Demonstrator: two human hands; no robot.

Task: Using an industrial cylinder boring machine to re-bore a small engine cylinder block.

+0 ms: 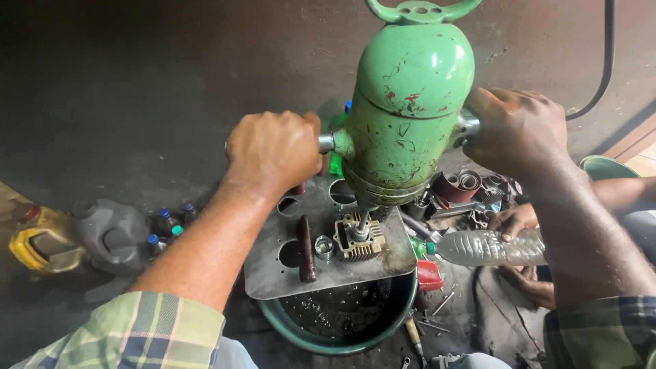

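Note:
A large green, paint-chipped power drill (pixel 408 102) points straight down. My left hand (pixel 273 149) grips its left side handle, and my right hand (pixel 516 130) grips the right one. The drill's shaft meets a finned metal cylinder part (pixel 358 238) that rests on a grey metal plate with round holes (pixel 273 273). The plate lies across a green basin (pixel 342 342) holding dark liquid. Another person's hand (pixel 514 220) holds a clear plastic bottle (pixel 486 247), its mouth tilted toward the finned part.
A grey jug (pixel 113 236), a yellow container (pixel 34 246) and small blue-capped bottles (pixel 160 222) stand at left. Metal rings and parts (pixel 461 188) lie behind the basin. A red object (pixel 429 275) and loose bolts (pixel 437 314) sit at its right. A black cable (pixel 607 55) hangs top right.

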